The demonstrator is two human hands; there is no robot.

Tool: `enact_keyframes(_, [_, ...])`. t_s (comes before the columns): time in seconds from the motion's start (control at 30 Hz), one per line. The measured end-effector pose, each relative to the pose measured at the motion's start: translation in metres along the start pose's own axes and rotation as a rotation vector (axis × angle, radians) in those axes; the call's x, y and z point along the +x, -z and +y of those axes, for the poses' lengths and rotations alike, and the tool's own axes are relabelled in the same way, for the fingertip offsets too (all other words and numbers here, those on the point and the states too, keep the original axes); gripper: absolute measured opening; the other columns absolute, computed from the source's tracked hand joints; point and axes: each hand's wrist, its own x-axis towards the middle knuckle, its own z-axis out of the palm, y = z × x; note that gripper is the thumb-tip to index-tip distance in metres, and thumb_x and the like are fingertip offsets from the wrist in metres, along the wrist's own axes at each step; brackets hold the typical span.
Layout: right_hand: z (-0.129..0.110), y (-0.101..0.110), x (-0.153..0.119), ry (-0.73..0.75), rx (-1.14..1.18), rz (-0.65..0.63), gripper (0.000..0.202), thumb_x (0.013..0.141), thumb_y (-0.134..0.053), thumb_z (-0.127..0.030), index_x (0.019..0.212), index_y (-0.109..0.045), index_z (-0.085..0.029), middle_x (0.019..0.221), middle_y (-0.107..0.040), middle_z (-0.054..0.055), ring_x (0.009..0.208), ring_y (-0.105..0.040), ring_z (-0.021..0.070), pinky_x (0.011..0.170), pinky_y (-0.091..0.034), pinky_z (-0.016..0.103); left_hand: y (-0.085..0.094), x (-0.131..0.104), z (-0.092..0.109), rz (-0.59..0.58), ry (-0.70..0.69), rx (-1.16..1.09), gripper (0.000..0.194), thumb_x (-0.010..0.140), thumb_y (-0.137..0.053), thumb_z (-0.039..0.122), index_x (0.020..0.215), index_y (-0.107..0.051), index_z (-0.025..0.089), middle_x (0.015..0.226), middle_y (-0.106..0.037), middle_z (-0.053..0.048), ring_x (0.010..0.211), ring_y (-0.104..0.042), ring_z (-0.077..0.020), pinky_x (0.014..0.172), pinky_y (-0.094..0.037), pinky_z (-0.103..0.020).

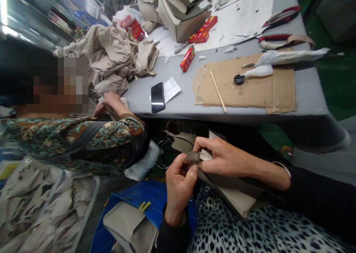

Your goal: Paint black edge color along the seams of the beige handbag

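A grey-beige leather bag piece (233, 193) lies across my lap, its far end raised between my two hands. My left hand (180, 175) pinches a small flap at that end between thumb and fingers. My right hand (219, 156) grips the same piece just beside it, fingers bent over the edge, close to touching the left thumb. What lies between the fingertips is partly hidden. Behind my hands, below the table edge, another grey-green curved piece (183, 141) shows.
A grey table (306, 86) bears cardboard (256, 93) with a stick (218, 91) and a white bottle (258, 71), a phone (158, 97), scissors (278, 39) and red boxes (187, 59). A co-worker (83, 138) sits left, handling fabric. A blue bin (130, 190) holds bag pieces.
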Motion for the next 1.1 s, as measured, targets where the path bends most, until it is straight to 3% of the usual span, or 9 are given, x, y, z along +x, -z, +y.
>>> enact_keyframes(0.27, [0.002, 0.001, 0.000, 0.004, 0.013, 0.011, 0.011, 0.078, -0.064, -0.018, 0.088, -0.060, -0.018, 0.067, -0.052, -0.006, 0.062, -0.046, 0.0107, 0.056, -0.031, 0.023, 0.001, 0.003, 0.000, -0.033, 0.066, -0.093, 0.018, 0.089, -0.068, 0.034, 0.094, -0.066, 0.018, 0.067, -0.055, 0.004, 0.053, -0.047, -0.0100, 0.050, -0.039, -0.020])
enact_keyframes(0.5, [0.003, -0.001, 0.000, 0.002, 0.017, 0.012, 0.012, 0.077, -0.065, -0.018, 0.088, -0.059, -0.019, 0.068, -0.051, -0.006, 0.062, -0.046, 0.0106, 0.055, -0.030, 0.022, -0.003, 0.002, 0.000, 0.029, 0.065, -0.150, 0.022, 0.084, -0.071, 0.032, 0.101, -0.066, 0.020, 0.076, -0.062, 0.003, 0.052, -0.049, -0.0095, 0.047, -0.041, -0.019])
enact_keyframes(0.77, [0.004, -0.001, -0.001, 0.007, 0.014, 0.014, 0.013, 0.076, -0.065, -0.018, 0.087, -0.059, -0.020, 0.068, -0.051, -0.006, 0.062, -0.045, 0.0108, 0.055, -0.030, 0.023, -0.005, 0.000, 0.002, 0.074, 0.052, -0.048, 0.016, 0.086, -0.070, 0.031, 0.096, -0.071, 0.019, 0.075, -0.065, 0.001, 0.055, -0.051, -0.0105, 0.055, -0.043, -0.021])
enact_keyframes(1.1, [0.004, -0.001, 0.000, 0.010, -0.043, 0.011, 0.013, 0.077, -0.062, -0.018, 0.089, -0.061, -0.020, 0.070, -0.054, -0.004, 0.063, -0.047, 0.0126, 0.056, -0.028, 0.025, -0.011, -0.002, 0.002, 0.150, 0.050, 0.016, 0.013, 0.086, -0.066, 0.030, 0.089, -0.071, 0.018, 0.070, -0.059, 0.002, 0.061, -0.051, -0.0136, 0.057, -0.041, -0.022])
